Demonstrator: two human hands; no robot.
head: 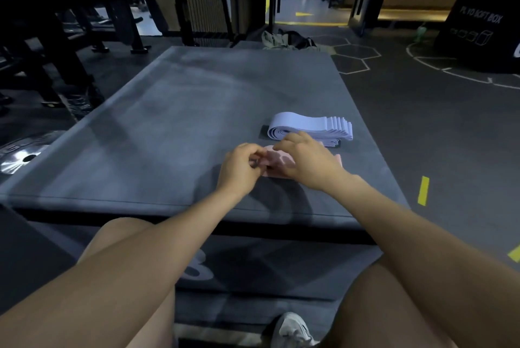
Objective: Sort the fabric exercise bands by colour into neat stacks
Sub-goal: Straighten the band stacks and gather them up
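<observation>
Both hands, left hand (240,167) & right hand (308,160), pinch pink band (274,159), long axis left-right.

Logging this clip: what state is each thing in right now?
Lilac bands: stacked in a neat pile on the mat, untouched.
Pink bands: on the mat, near side of the lilac pile, held by both hands.
Left hand: fingers pinch the pink bands' left end.
Right hand: rests over the pink bands, fingers curled on them.
Mat: flat, bearing both piles.
</observation>
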